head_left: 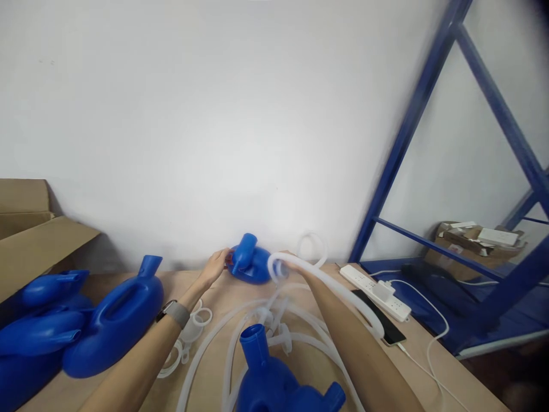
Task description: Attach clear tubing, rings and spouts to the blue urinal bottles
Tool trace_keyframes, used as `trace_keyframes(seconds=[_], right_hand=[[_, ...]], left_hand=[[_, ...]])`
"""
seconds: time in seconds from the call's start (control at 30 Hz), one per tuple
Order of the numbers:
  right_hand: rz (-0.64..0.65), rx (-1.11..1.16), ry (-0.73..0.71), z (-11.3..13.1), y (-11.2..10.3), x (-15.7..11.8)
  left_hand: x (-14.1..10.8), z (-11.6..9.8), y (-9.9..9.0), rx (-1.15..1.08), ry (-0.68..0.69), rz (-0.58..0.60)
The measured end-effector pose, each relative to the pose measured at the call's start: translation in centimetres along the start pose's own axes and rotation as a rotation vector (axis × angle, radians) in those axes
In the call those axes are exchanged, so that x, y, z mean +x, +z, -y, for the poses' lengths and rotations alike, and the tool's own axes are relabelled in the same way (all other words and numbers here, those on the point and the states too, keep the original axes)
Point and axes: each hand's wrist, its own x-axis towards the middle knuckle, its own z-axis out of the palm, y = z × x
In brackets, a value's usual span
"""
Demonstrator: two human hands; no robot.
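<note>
By the wall lies a blue plastic bottle (pixel 257 266) with a short spout pointing up. My left hand (pixel 218 265) is closed around its left side, with the fingertips partly hidden behind it. Close to the bottle's right side is my right hand (pixel 294 266); its fingers are hidden behind a loop of translucent white tube (pixel 315 263). That tube arches over my right forearm. Between my arms, several more lengths of clear tubing (pixel 231 317) with connectors lie on the table, and a second blue bottle (pixel 270 380) stands nearest to me.
Several blue bottles (pixel 124 317) are piled at the left beside an open cardboard box (pixel 51 246). White ring-shaped caps (pixel 201 317) lie near my left wrist. On the right are a phone (pixel 381 320), a power strip (pixel 369 289) with cables, and a blue metal frame (pixel 394 154).
</note>
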Motion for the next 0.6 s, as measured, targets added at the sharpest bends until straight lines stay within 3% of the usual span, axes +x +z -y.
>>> trace_keyframes(seconds=[0.17,0.27,0.43,0.6], right_hand=[[0.283,0.098,0.077,0.1,0.5,1.9],[0.389,0.096,0.107,0.4,0.4,2.8],[0.288,-0.053,0.077,1.7,-0.4,4.5],[0.165,-0.249,0.076,3.0,1.0,5.3]], left_hand=[[-0.2,2.9,1.0,0.027,0.115,-0.001],[-0.2,4.1,2.1,0.088,0.126,-0.002],[1.1,5.2,4.1,0.186,0.053,-0.027],[2.0,5.8,5.6,0.218,0.014,0.001]])
